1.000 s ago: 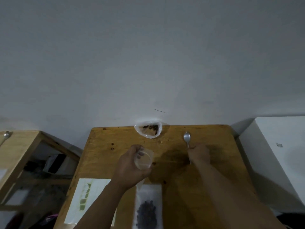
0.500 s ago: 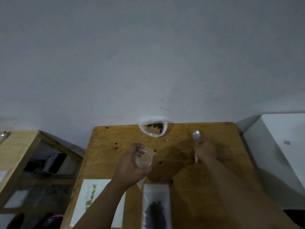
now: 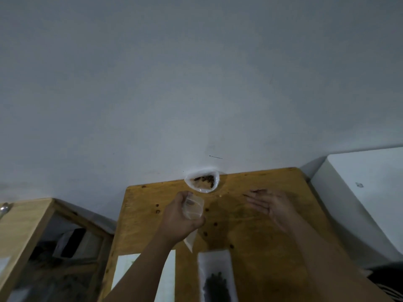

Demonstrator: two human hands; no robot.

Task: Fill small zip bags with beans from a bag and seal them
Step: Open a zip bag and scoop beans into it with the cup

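My left hand (image 3: 178,221) grips a small clear zip bag (image 3: 193,208) above the wooden table (image 3: 144,236), its mouth turned toward the far edge and a corner hanging below my palm. A white plastic bag of brown beans (image 3: 202,182) stands open at the table's far edge against the wall. My right hand (image 3: 271,207) hovers right of it with fingers stretched toward the bean bag; no spoon shows in it. A filled zip bag with dark beans (image 3: 217,277) lies near the front.
Several loose beans (image 3: 215,224) dot the table. A white sheet of paper (image 3: 128,271) lies at the front left. A wooden cabinet (image 3: 28,216) stands to the left, a white box (image 3: 362,192) to the right. The wall is just behind the table.
My right hand held a spoon upright before; now its fingers are stretched out and the spoon is out of sight. The view has shifted slightly. My left hand still holds the small bag.
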